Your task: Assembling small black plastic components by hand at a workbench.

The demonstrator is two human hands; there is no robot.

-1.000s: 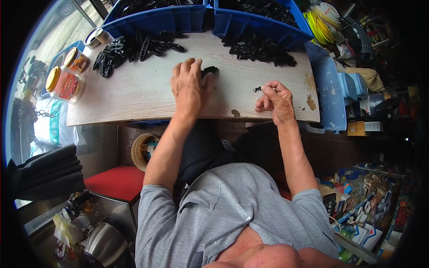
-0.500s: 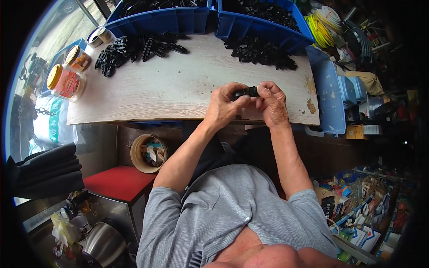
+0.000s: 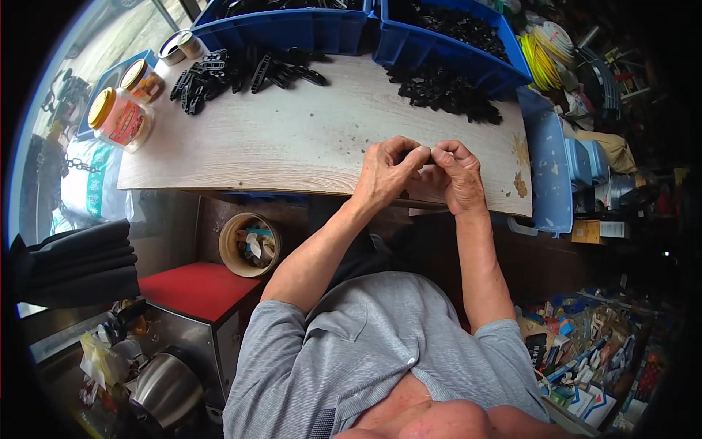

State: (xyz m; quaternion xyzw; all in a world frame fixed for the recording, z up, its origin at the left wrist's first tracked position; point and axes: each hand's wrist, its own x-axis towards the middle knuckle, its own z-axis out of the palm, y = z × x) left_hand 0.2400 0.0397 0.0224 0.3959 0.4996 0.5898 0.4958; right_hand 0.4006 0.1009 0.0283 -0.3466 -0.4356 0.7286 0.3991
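Observation:
My left hand [image 3: 386,170] and my right hand [image 3: 463,179] meet over the front edge of the pale table [image 3: 292,146]. Thumbs and curled fingers are pinched together, tip against tip. Only a small dark bit of the black plastic part [image 3: 431,154] shows where the fingertips meet; the fingers hide the rest. How much of it each hand grips is hard to make out. Beyond them lie a pile of long black slotted plastic parts [image 3: 261,73] at the left and a heap of small black pieces [image 3: 446,94] at the right.
Two blue bins, a left one [image 3: 281,31] and a right one [image 3: 453,60], stand at the table's back with black parts inside. Lidded jars [image 3: 121,121] sit at the left edge. Below are a waste bucket [image 3: 228,252] and a red-topped cabinet [image 3: 201,285].
The black part, plainly visible between my hands before, is now almost wholly covered by my fingers. My fingertips have come closer together. The whole view has shifted a little.

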